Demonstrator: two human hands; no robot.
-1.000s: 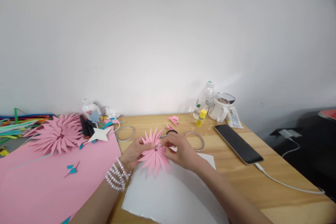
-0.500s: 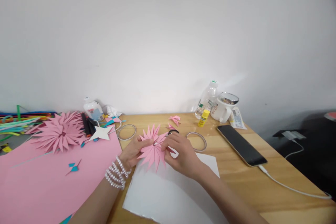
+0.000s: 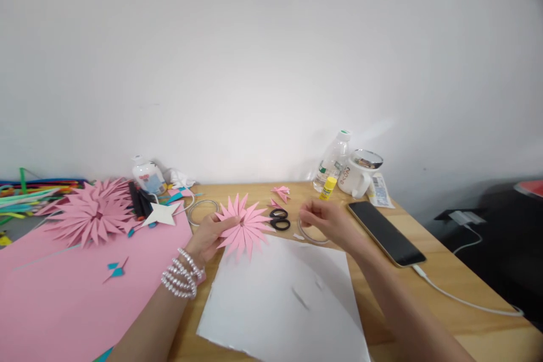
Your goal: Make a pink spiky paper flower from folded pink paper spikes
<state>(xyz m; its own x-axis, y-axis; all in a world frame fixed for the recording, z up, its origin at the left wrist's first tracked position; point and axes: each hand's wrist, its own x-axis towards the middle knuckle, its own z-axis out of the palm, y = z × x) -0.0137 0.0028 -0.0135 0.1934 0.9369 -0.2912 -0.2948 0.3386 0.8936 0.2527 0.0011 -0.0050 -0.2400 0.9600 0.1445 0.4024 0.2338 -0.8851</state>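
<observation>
My left hand (image 3: 211, 236) pinches a pink folded-paper flower (image 3: 246, 226) by its left side, thumb on top. The flower has many pointed petals around a small central hole and is held over the far edge of a white sheet (image 3: 271, 294). My right hand (image 3: 320, 218) is apart from it, fingers curled closed above a thin silver ring (image 3: 316, 240); whatever they hold, if anything, is hidden. Black-handled scissors (image 3: 280, 219) lie between flower and right hand, partly covered by petals. A small white scrap (image 3: 298, 236) lies near the ring. A blurred sliver (image 3: 300, 297) shows over the white sheet.
A yellow glue stick (image 3: 328, 187), a bottle (image 3: 333, 161), a mug (image 3: 356, 179) and a cabled phone (image 3: 386, 235) are at the right. Pink sheet (image 3: 139, 288), larger pink flower (image 3: 95, 215) and white star (image 3: 162, 214) lie left. Pink folded pieces (image 3: 280, 193) sit behind.
My right hand has left the flower and moved right, to the silver ring, uncovering the scissors. My left hand still holds the flower. Blurred slivers now show over the white sheet.
</observation>
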